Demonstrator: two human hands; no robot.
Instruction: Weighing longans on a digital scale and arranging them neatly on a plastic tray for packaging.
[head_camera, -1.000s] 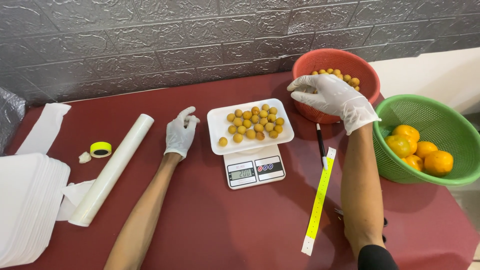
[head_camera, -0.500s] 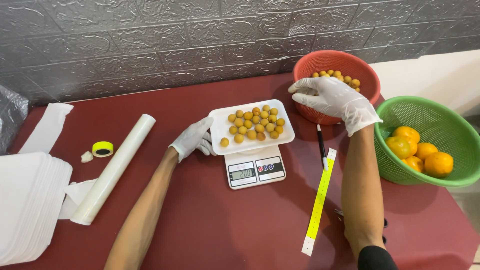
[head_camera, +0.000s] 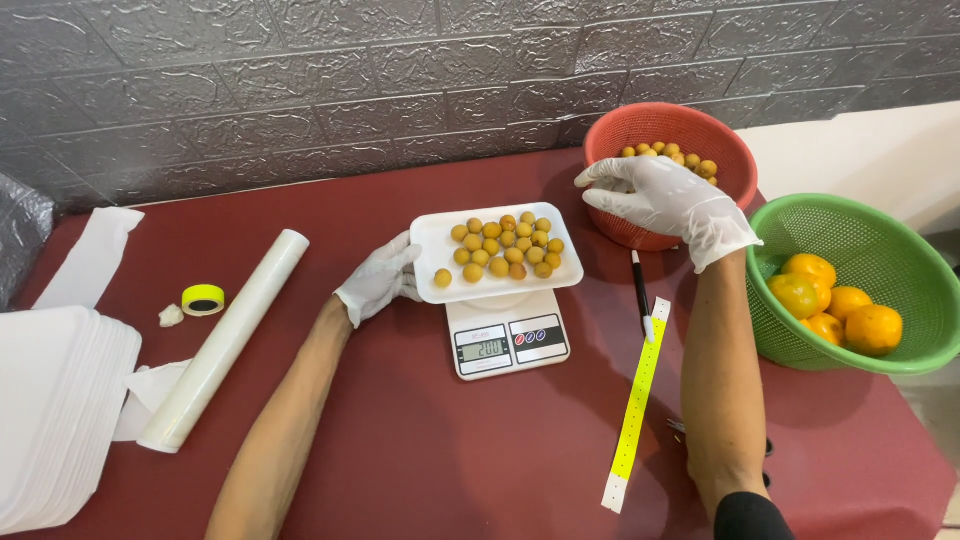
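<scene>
Two gloved hands work over a dark red table. The left hand grips the left edge of a white foam tray, fingers curled onto its rim. The tray sits on a small kitchen scale and overhangs it on both sides; it carries a cluster of small yellow-brown fruits, with one lying apart near the left edge, close to the gloved fingers.

The right hand hovers at the near rim of a red basket that holds more of the same small fruit. Its fingers are bent and loosely spread, palm down; whether it holds any fruit cannot be told. Between this hand and the tray's right edge there is a narrow strip of bare table.

Just right of the scale lie a pen and a long yellow strip, side by side under the right forearm. A green basket of oranges stands right of that arm, near the table's right edge and touching the red basket.

Left of the left forearm the table is open up to a roll of clear film lying at a slant. Beyond it sit a yellow tape ring and a stack of white trays at the left edge. The near middle of the table, in front of the scale, is bare.
</scene>
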